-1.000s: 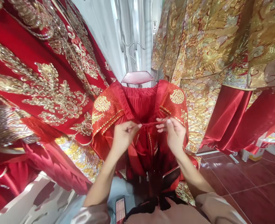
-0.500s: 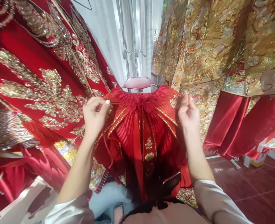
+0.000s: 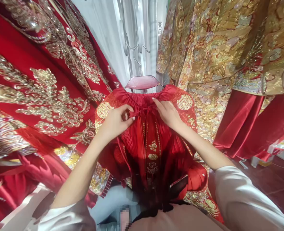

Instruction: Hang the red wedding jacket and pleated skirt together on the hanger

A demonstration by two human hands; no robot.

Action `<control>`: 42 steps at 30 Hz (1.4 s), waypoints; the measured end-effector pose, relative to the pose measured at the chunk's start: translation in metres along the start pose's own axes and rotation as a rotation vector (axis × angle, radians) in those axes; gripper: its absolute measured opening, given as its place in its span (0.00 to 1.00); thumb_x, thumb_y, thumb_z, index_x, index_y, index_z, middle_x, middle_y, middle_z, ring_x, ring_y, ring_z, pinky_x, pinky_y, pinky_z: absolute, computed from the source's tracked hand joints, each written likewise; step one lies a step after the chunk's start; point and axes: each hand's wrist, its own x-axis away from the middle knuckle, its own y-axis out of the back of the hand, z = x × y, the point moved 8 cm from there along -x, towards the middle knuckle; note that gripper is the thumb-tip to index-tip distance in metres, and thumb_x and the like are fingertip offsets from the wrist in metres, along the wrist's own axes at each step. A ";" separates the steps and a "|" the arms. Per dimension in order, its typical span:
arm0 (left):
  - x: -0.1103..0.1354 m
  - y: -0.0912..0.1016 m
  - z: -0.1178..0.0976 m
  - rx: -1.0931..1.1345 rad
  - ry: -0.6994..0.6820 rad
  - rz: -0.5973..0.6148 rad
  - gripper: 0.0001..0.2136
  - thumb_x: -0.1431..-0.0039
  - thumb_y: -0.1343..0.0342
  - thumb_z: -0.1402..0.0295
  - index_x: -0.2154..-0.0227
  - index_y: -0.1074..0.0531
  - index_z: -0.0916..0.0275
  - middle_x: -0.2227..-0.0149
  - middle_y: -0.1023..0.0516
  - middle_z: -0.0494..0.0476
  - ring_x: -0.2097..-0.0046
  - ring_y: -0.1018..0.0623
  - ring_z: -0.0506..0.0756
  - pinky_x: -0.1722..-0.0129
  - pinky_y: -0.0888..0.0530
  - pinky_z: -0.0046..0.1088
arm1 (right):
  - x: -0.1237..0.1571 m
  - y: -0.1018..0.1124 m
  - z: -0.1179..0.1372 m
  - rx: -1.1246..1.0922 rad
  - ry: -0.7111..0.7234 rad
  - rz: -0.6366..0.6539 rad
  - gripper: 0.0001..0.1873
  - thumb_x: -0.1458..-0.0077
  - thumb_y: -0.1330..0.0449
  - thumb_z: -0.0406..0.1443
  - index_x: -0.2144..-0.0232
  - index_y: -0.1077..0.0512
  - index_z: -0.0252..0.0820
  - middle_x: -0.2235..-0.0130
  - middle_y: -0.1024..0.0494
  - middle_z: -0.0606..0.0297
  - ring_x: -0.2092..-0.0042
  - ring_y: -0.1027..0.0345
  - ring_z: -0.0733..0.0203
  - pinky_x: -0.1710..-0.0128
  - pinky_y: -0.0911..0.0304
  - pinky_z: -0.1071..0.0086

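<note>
Both hands meet at the gathered waist of a red pleated skirt [image 3: 151, 141] that hangs from a pink hanger [image 3: 142, 82] straight ahead. The left hand [image 3: 116, 121] is closed narrow, its fingertips pinching one end of a thin red cord [image 3: 142, 111] at the skirt's top edge. The right hand [image 3: 167, 113] lies with fingers curled on the waistband just beside it, touching the cord's other end; whether it truly grips the cord cannot be told. The cord forms a small knot between the two hands, against the skirt's central panel of gold embroidery. Gold double-happiness emblems sit on either side of the waistband. To the left hangs a red robe [image 3: 36, 89] thick with gold phoenix work; to the right hang gold brocade garments [image 3: 219, 48] with red satin linings. A white curtain [image 3: 113, 35] shows behind the hanger, and dark red floor tiles [image 3: 271, 186] lie at lower right. Pale sleeves cover both forearms near the elbows.
</note>
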 end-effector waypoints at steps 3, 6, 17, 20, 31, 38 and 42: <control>0.006 -0.010 -0.004 -0.138 -0.046 0.147 0.07 0.48 0.49 0.70 0.70 0.26 0.63 0.74 0.28 0.51 0.73 0.29 0.51 0.69 0.33 0.27 | 0.000 0.014 0.004 -0.119 -0.033 -0.017 0.21 0.40 0.55 0.28 0.46 0.33 0.39 0.62 0.27 0.56 0.62 0.33 0.58 0.60 0.37 0.65; 0.013 -0.009 -0.005 -0.471 0.026 0.130 0.10 0.47 0.50 0.72 0.69 0.23 0.63 0.66 0.24 0.56 0.69 0.26 0.54 0.69 0.33 0.28 | 0.000 0.036 0.005 -0.293 -0.147 -0.060 0.12 0.41 0.50 0.31 0.58 0.29 0.37 0.67 0.26 0.60 0.69 0.34 0.63 0.68 0.39 0.69; 0.011 0.022 0.021 -0.660 -0.191 -0.394 0.16 0.37 0.53 0.63 0.77 0.27 0.61 0.78 0.28 0.55 0.74 0.28 0.53 0.77 0.41 0.28 | -0.011 0.057 -0.019 -0.551 -0.280 0.145 0.17 0.47 0.41 0.42 0.82 0.34 0.38 0.84 0.40 0.73 0.81 0.52 0.73 0.79 0.55 0.74; 0.013 0.037 0.028 -0.548 -0.147 -0.552 0.12 0.39 0.50 0.64 0.73 0.25 0.61 0.76 0.27 0.54 0.73 0.29 0.53 0.75 0.41 0.28 | -0.009 0.044 -0.038 -0.693 -0.423 0.194 0.18 0.47 0.42 0.43 0.81 0.35 0.38 0.84 0.40 0.74 0.82 0.53 0.74 0.81 0.57 0.75; -0.039 -0.004 0.015 0.492 -0.001 -0.435 0.13 0.52 0.40 0.59 0.81 0.27 0.65 0.84 0.42 0.46 0.80 0.43 0.46 0.79 0.46 0.24 | -0.038 0.014 0.006 -0.971 -0.171 0.447 0.17 0.43 0.45 0.41 0.61 0.22 0.34 0.81 0.29 0.70 0.83 0.46 0.73 0.81 0.48 0.75; -0.042 -0.027 -0.005 0.434 -0.016 -0.091 0.12 0.58 0.38 0.62 0.84 0.31 0.65 0.85 0.48 0.43 0.80 0.50 0.44 0.79 0.53 0.24 | -0.040 0.009 0.031 -0.452 0.050 0.171 0.15 0.41 0.47 0.31 0.57 0.23 0.40 0.63 0.20 0.61 0.60 0.27 0.59 0.60 0.36 0.70; -0.041 -0.030 -0.007 0.304 -0.072 -0.143 0.09 0.54 0.44 0.68 0.84 0.34 0.64 0.84 0.50 0.44 0.80 0.49 0.45 0.78 0.50 0.24 | -0.035 0.005 0.029 -0.288 0.080 0.180 0.16 0.39 0.50 0.31 0.55 0.25 0.37 0.65 0.21 0.57 0.64 0.29 0.60 0.63 0.40 0.70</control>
